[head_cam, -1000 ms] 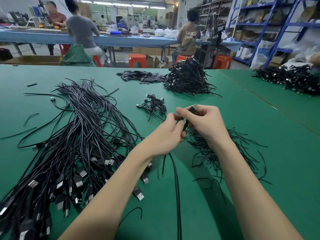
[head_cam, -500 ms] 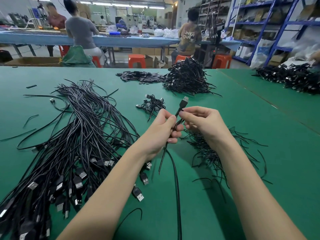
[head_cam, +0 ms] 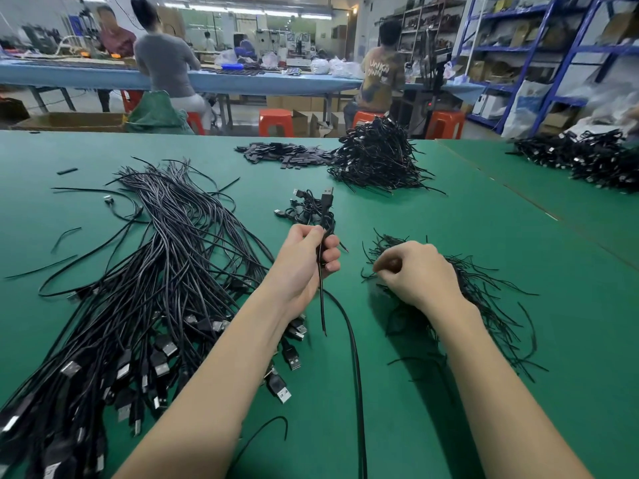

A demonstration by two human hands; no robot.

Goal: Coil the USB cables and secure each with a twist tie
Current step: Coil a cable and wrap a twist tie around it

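One folded black USB cable bundle (head_cam: 326, 223) stands upright, gripped in left hand (head_cam: 304, 257); right hand (head_cam: 415, 274) at its 3 o'clock, fingers (head_cam: 383, 267) pinched narrow over loose black twist ties (head_cam: 484, 295) on green worktop (head_cam: 449, 216).

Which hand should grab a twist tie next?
The right hand. It already rests on the pile of twist ties, fingers curled in. The left hand is busy gripping the folded cable upright, so it likely can't let go.

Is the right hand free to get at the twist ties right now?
Probably yes: the right hand rests on the twist ties, fingers curled as if pinching one, with nothing between. The left hand alone holds the cable.
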